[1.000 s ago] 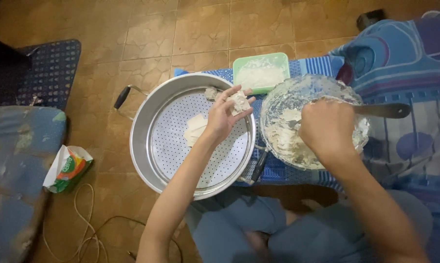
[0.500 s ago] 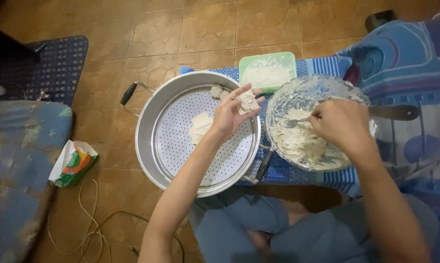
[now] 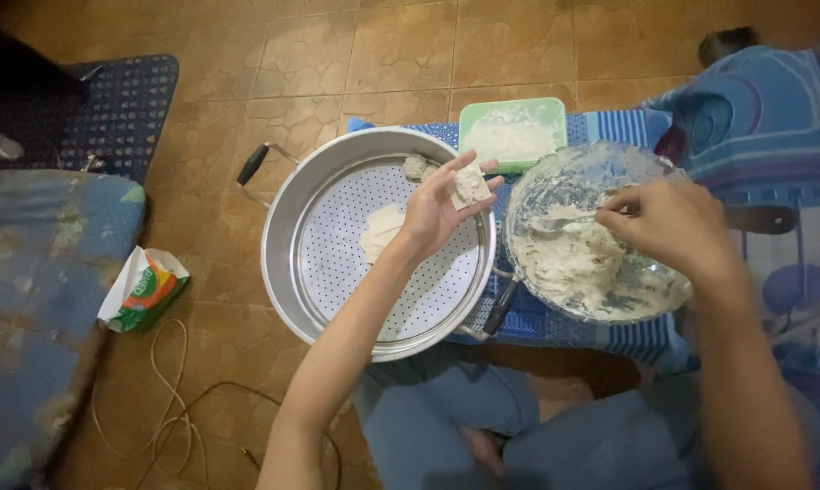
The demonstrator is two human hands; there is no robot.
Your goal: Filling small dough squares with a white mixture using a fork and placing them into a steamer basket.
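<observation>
On our left palm (image 3: pixel 439 210), held open and face up above the steamer tray, lies a small square dumpling wrapper (image 3: pixel 470 185) with a dab of pale filling on it. We judge it thin, soft and easy to tear, best carried flat on the fingers or lifted by its edges. Our left grip is spread, only cradling the wrapper. Our right hand (image 3: pixel 671 227) is pinched around a metal spoon (image 3: pixel 564 220) whose bowl rests in the sticky, pale filling (image 3: pixel 569 263) inside a glass bowl (image 3: pixel 646 295). Below the left hand sits a round metal steamer pan (image 3: pixel 287 227) with a perforated tray, holding a few more flat wrappers (image 3: pixel 380 230) and one folded dumpling (image 3: pixel 416 167) near its far rim. Beyond it stands a green plastic tub (image 3: pixel 511 134). Everything rests on a blue striped cloth (image 3: pixel 600 122) over a brown tiled floor (image 3: pixel 337 54).
</observation>
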